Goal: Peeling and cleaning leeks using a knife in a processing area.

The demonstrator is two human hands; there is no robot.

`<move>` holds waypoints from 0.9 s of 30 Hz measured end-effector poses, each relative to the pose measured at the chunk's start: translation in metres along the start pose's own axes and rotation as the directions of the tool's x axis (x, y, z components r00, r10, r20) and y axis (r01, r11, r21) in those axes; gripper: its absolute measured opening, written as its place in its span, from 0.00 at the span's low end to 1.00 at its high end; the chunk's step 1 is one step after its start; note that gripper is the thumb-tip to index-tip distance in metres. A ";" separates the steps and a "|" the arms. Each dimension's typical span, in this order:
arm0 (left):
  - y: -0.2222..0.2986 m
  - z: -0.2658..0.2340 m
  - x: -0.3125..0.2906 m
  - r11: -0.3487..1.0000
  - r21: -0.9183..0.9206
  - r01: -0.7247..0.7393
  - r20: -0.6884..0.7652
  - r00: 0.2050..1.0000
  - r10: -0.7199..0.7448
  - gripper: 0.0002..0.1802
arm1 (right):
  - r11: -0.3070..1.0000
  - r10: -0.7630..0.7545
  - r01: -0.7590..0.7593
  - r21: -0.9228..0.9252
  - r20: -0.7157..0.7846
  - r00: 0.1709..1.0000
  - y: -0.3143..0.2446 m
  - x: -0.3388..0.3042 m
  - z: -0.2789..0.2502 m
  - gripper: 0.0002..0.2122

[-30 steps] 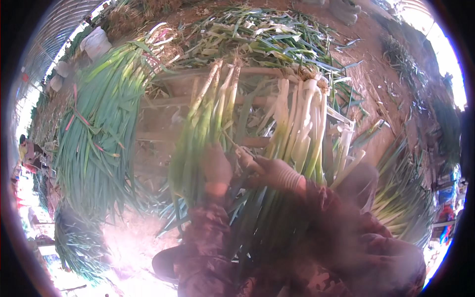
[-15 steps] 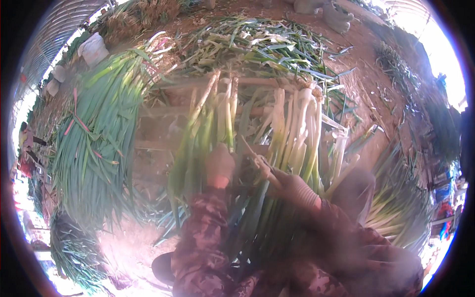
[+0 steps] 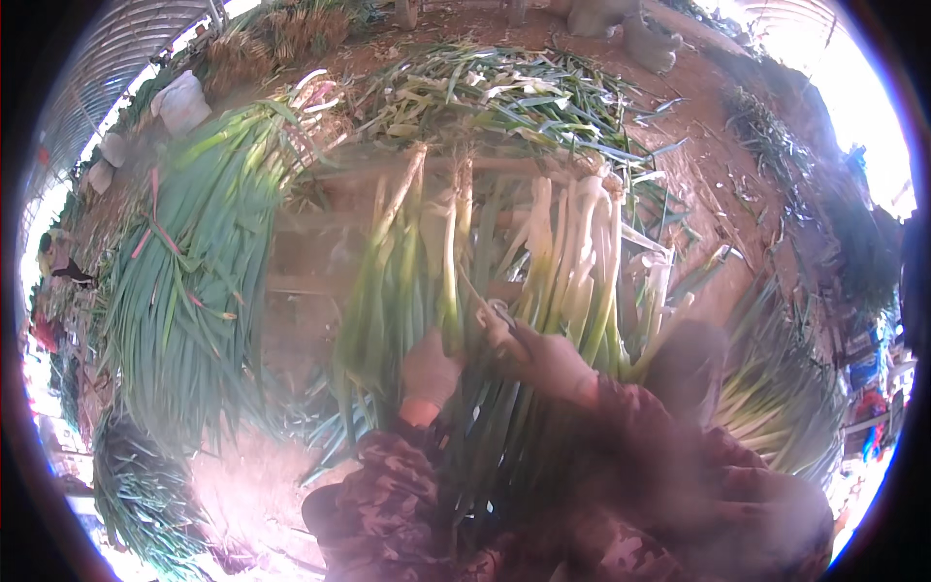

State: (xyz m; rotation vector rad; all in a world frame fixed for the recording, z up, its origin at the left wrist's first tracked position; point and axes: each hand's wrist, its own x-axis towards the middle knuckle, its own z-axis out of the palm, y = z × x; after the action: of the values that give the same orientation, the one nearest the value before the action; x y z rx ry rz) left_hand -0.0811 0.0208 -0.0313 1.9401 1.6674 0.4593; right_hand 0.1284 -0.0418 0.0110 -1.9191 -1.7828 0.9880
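Long green onions with white stems lie in front of me, roots pointing away. My left hand [image 3: 432,373] is closed around the lower, green part of a green onion [image 3: 450,262] in the middle group. Close on its right, my right hand [image 3: 553,364] is closed on a thin pointed tool [image 3: 469,284] that looks like a small knife; its tip is near that stalk. Beyond and beside my right hand lies a pile of pale peeled green onions [image 3: 587,242], their leaves running toward my lap. Haze blurs the fingers' details.
A large bunch of green onions [image 3: 189,262] lies on the left. Stripped leaves [image 3: 504,92] are heaped at the far side, behind a wooden rail [image 3: 388,165]. More green onions [image 3: 776,417] lie at right, beside my knee [image 3: 690,364]. White sacks [image 3: 181,102] stand far left.
My left hand has moved down toward me along the green onions. My right hand, with the thin tool, has shifted slightly left and stays beside the stalk.
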 end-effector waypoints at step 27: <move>-0.047 0.006 0.012 0.980 -0.182 0.076 0.237 0.971 -0.031 0.20 | 0.974 0.066 -0.093 -0.209 -0.131 0.989 -0.006 0.147 0.005 0.26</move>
State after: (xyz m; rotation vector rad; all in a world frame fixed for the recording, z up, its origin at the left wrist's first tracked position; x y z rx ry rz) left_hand -0.1128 0.0356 -0.0649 1.7331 1.4665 0.3408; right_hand 0.1159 0.0997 -0.0264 -2.1458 -1.8172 0.7074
